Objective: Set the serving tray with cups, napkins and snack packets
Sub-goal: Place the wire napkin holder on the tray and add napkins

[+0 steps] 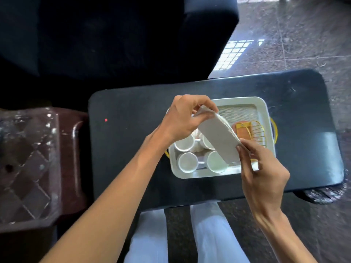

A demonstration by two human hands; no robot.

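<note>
We pinch napkin stack (218, 135) at opposite ends: left hand (182, 118) fingers closed on far end, right hand (264, 168) on near end. Stack hangs above cups (187, 162) in tray (264, 111), likely squaring edges before placement.

One view only, head-worn, wide-angle. We look steeply down and forward from above the person's lap onto a black tabletop (303, 114), close enough that both forearms enter from the bottom edge. The white tray (265, 109) sits near frame centre. Floor tiles (296, 35) fill the upper right; a dark seat (114, 35) fills the upper left. Edges bow slightly.
</note>
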